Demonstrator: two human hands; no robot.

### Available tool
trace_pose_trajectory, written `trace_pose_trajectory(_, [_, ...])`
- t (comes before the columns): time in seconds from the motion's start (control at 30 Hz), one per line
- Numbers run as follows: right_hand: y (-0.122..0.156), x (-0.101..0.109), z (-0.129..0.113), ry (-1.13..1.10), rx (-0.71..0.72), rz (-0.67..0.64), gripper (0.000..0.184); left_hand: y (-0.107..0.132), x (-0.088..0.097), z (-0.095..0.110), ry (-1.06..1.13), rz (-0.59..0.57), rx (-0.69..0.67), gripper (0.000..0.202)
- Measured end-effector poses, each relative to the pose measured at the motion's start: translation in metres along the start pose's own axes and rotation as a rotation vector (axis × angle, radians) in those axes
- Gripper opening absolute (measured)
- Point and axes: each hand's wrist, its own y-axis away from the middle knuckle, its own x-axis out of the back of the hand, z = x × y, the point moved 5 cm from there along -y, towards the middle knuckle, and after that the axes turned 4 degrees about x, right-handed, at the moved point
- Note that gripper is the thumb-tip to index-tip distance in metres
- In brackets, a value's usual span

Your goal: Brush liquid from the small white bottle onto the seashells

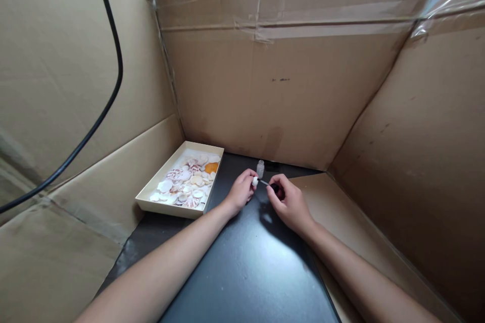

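My left hand [241,194] pinches a small white shell [255,181] between thumb and fingers. Closed around the dark cap of a small applicator brush [264,182] is my right hand [294,206]. The brush's thin stem points left, and its tip is at or very close to the shell; contact cannot be made out. Just behind both hands stands a small clear glass bottle [260,169], upright with its mouth uncovered. To the left, a shallow cream box [168,209] holds many loose shells [184,175], white, striped reddish and one orange.
A dark tabletop [242,272] lies under the hands. Cardboard walls [242,86] enclose the back and both sides. A flat cardboard sheet [341,212] lies at the right. One black cable [120,60] hangs down along the left.
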Motion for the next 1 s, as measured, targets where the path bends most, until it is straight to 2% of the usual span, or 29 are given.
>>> trace_pose_trajectory(0.1, [0.0,0.0019,-0.0003,-0.018,-0.002,0.032,0.011,0.0002,0.0003,0.0003,0.003,0.005,0.005,0.007])
trace_pose_trajectory(0.23, [-0.0001,0.0005,-0.0026,-0.011,0.033,-0.005,0.011,0.0,-0.0001,0.0009,-0.002,0.0,0.001,0.008])
trace_pose_trajectory(0.37, [0.0002,0.0024,-0.0012,0.0,0.021,0.039,0.01,-0.0005,-0.0001,0.0003,0.001,0.002,-0.006,0.007])
trace_pose_trajectory(0.5, [0.0003,0.0,-0.0036,0.004,0.055,-0.007,0.011,-0.0003,0.0,0.0001,0.01,-0.001,-0.01,0.007])
trace_pose_trajectory(0.63, [0.0003,0.0022,-0.004,0.001,0.036,0.022,0.01,0.0001,0.0001,0.0003,0.005,-0.001,0.0,0.007])
trace_pose_trajectory(0.77, [0.0003,0.0005,-0.005,0.014,0.051,-0.027,0.01,0.0,0.0,0.0002,-0.015,-0.003,-0.002,0.011])
trace_pose_trajectory(0.9, [-0.0002,0.0029,-0.0048,0.021,0.037,0.006,0.009,-0.0007,0.0005,-0.0012,0.01,0.004,0.005,0.01])
trace_pose_trajectory(1.0, [-0.0002,0.001,-0.0068,-0.015,0.064,-0.028,0.01,-0.0007,0.0,-0.0007,0.019,-0.003,0.0,0.01])
